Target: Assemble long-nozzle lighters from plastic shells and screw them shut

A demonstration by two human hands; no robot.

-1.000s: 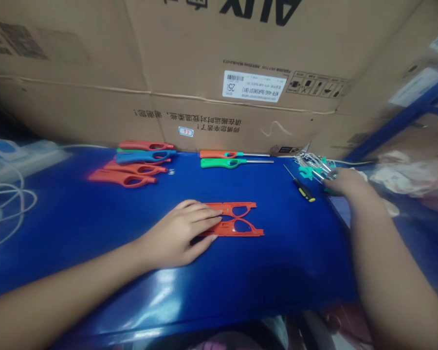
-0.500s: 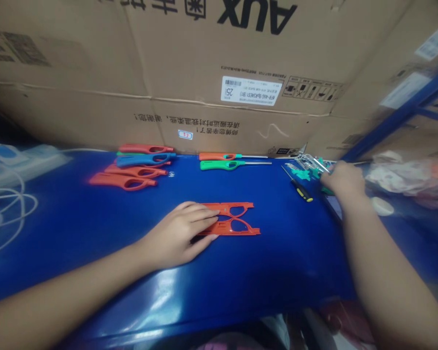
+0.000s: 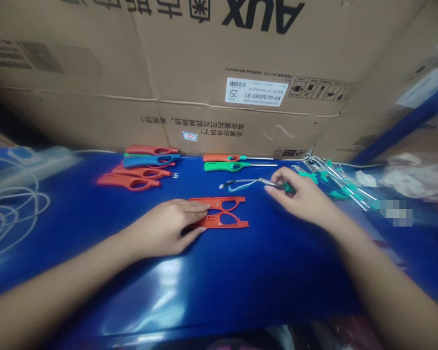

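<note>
Two orange lighter shell halves (image 3: 237, 224) lie side by side on the blue table, hollow faces up, with their trigger loops pointing right. My left hand (image 3: 171, 226) grips them at the left end, fingers over the top and thumb along the near edge, covering their handles. Above and right of the halves, my right hand (image 3: 295, 194) pinches a thin lighter igniter assembly (image 3: 243, 183). Its loose wires stick out leftward over the table; part of it is hidden in the fingers.
Several red and blue lighter handles (image 3: 142, 175) are piled at the back left beside small metal pieces (image 3: 175, 175). Orange and green lighters (image 3: 224, 166) lie by the cardboard box (image 3: 190, 107). Metal rods with green parts (image 3: 345, 184) are at right, white cable (image 3: 25, 214) at left.
My right hand has moved left from the pile of metal rods, carrying the wired igniter assembly. My left hand stays on the orange halves, which sit slightly farther left in view.
</note>
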